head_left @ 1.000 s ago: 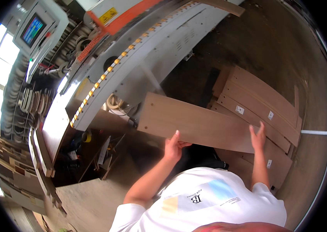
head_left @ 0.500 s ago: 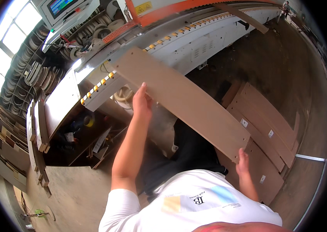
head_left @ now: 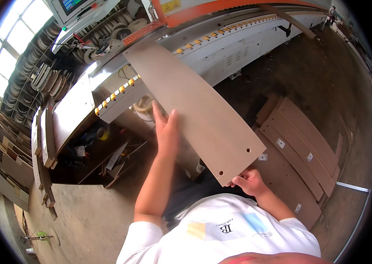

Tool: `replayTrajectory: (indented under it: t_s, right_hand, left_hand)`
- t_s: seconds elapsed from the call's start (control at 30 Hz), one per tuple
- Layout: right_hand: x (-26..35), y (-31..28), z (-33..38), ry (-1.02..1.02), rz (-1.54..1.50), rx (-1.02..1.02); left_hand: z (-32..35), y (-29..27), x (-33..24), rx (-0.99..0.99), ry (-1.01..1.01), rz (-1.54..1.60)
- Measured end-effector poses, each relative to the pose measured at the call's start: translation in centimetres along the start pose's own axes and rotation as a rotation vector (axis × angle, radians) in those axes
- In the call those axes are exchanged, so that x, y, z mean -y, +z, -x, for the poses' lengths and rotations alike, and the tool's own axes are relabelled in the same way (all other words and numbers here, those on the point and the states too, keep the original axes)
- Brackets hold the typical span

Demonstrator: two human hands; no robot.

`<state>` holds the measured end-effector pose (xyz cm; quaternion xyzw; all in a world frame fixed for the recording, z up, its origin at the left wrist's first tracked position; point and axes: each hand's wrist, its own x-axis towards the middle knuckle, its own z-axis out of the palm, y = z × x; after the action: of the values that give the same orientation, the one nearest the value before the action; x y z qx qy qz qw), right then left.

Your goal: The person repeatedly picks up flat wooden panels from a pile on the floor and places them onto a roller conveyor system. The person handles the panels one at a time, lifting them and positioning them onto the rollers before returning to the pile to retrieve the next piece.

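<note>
A long brown board [head_left: 194,105] slants across the middle, with two round holes at its near end. My right hand [head_left: 249,181] pinches the board's near right corner, fingers curled at the edge. My left hand [head_left: 167,132] is at the board's left long edge, thumb against it and a finger stretched out apart from it; any fingers beneath the board are hidden. The board's far end lies over the edge of the long machine [head_left: 221,59], beside a row of yellow rollers [head_left: 122,89].
Several brown panels [head_left: 289,165] with small white labels are stacked on the floor to the right. Narrow boards [head_left: 45,136] stand at the left, near a rack of edging rolls [head_left: 47,83]. A control screen [head_left: 72,5] is at upper left. Another brown strip [head_left: 289,20] lies on the machine farther off.
The board's near end has swung left and toward me, bringing its length more in line with my body. My right hand moved left with it; my left hand's fingers have spread.
</note>
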<state>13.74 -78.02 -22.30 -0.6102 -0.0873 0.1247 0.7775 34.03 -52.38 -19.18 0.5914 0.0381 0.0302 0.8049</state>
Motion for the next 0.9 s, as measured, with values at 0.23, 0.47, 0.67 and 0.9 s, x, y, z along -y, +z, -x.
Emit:
replayTrajectory:
  t_s: [0.23,0.47,0.67,0.9]
  right_hand:
    - [-0.3,1.4,-4.7,0.011,0.003,-0.015]
    - [-0.8,0.4,-5.1,-0.076,0.054,-0.085]
    - [-1.4,-1.9,-5.3,-0.182,0.020,-0.129]
    - [-0.4,-6.1,-6.1,-0.238,0.059,-0.220]
  left_hand:
    - [-4.0,-1.7,-2.3,0.030,-0.011,-0.087]
    - [-5.2,-1.8,-1.3,0.078,-0.017,-0.023]
    - [-5.8,1.1,-1.2,0.096,-0.035,0.066]
    - [-7.7,5.2,0.4,0.152,-0.040,0.128]
